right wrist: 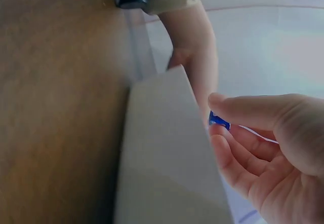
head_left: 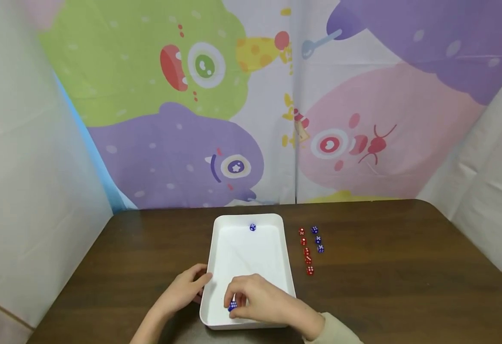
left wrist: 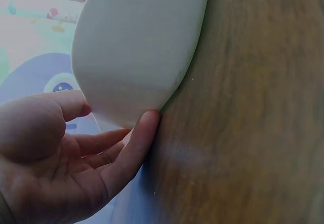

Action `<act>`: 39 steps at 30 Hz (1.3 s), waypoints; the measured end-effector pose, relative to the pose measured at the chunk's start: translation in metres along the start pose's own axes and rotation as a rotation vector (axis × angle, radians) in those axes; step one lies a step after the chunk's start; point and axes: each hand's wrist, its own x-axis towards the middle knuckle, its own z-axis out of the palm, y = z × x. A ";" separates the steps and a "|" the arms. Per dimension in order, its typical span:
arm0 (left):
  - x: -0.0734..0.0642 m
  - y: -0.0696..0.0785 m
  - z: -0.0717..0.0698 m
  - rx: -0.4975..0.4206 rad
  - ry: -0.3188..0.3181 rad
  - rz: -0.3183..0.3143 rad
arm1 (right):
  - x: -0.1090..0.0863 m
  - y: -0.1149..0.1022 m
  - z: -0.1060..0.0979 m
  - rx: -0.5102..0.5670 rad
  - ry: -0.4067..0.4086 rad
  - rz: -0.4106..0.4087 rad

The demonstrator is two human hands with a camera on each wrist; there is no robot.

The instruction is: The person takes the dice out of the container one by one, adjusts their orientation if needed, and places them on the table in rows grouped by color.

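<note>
A blue die is pinched between the thumb and fingertips of my right hand, over the near end of a white tray. The right wrist view shows the same blue die at the fingertips, beyond the tray's side wall. At the tray's left side, my left hand holds the wall. In the left wrist view its thumb meets the rim and a finger lies along the lower outer edge. Another blue die lies inside the tray at its far end.
To the right of the tray, several red dice form a column on the dark wooden table. Beside them stand three blue dice. A cartoon-printed curtain hangs behind the table's far edge.
</note>
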 end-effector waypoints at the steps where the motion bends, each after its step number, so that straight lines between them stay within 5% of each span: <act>1: 0.000 -0.001 0.000 0.002 0.000 -0.003 | -0.001 0.001 -0.003 -0.004 0.005 0.008; 17: 0.005 0.001 0.002 0.006 0.000 -0.027 | -0.030 0.029 -0.055 -0.087 0.061 0.238; 39: 0.003 -0.002 0.001 0.007 0.011 -0.042 | -0.054 0.060 -0.087 -0.127 0.232 0.429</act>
